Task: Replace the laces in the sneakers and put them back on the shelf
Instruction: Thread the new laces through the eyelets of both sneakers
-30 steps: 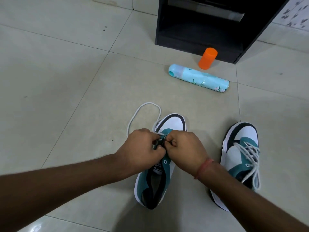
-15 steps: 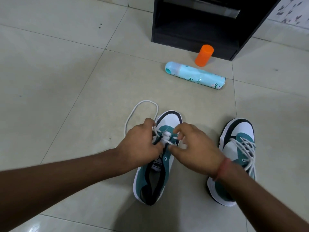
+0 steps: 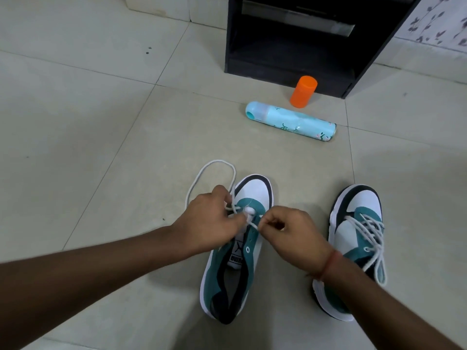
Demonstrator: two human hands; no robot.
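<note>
Two teal, white and black sneakers stand on the tiled floor. The left sneaker [image 3: 235, 271] has a white lace [image 3: 202, 178] threaded only at its lowest eyelets, looping out onto the floor to the left. My left hand [image 3: 209, 223] pinches the lace over the left eyelets. My right hand [image 3: 288, 236] pinches the lace end at the right eyelets and pulls it taut. The right sneaker [image 3: 356, 238] stands fully laced beside my right wrist. The black shelf [image 3: 290, 41] stands open at the back.
A light blue spray can [image 3: 290, 121] lies on its side between the sneakers and the shelf. An orange cap [image 3: 303, 91] stands upright at the shelf's base. A wall with a floral pattern [image 3: 439, 24] is at the top right.
My hands, pressed together over the eyelets a second ago, have drawn apart. My right hand has pulled the lace end out to the right.
</note>
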